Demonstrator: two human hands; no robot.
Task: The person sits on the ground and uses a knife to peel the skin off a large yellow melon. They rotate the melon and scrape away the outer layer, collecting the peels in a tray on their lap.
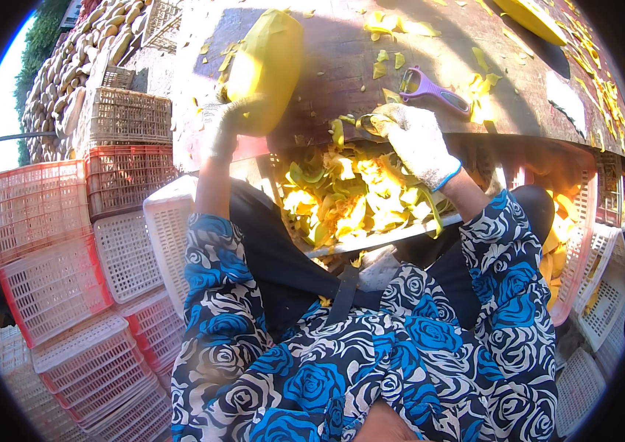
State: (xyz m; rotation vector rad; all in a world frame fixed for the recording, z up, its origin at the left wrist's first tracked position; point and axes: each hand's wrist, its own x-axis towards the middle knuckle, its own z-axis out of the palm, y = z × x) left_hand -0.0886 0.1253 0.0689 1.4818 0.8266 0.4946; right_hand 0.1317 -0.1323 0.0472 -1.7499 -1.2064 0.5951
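Observation:
My left hand (221, 124), in a pale work glove, grips the near end of a large peeled yellow squash (268, 66). The squash is tilted, its far end over the wooden tabletop (334, 72). In my gloved right hand (415, 138) is a small tool (369, 125), apparently a peeler; my fingers hide most of it. The right hand is at the table's near edge, apart from the squash. A purple peeler (435, 93) lies on the table just beyond it. Below both hands, a crate (379, 238) between my knees is heaped with green and yellow peelings (351, 193).
Stacked plastic crates (80, 353) stand close on my left, with a pile of unpeeled squash (88, 61) behind. Another yellow squash (533, 19) and scattered peel strips (594, 61) lie on the table's far right. A pink crate (577, 243) with orange pieces (558, 259) stands by my right knee.

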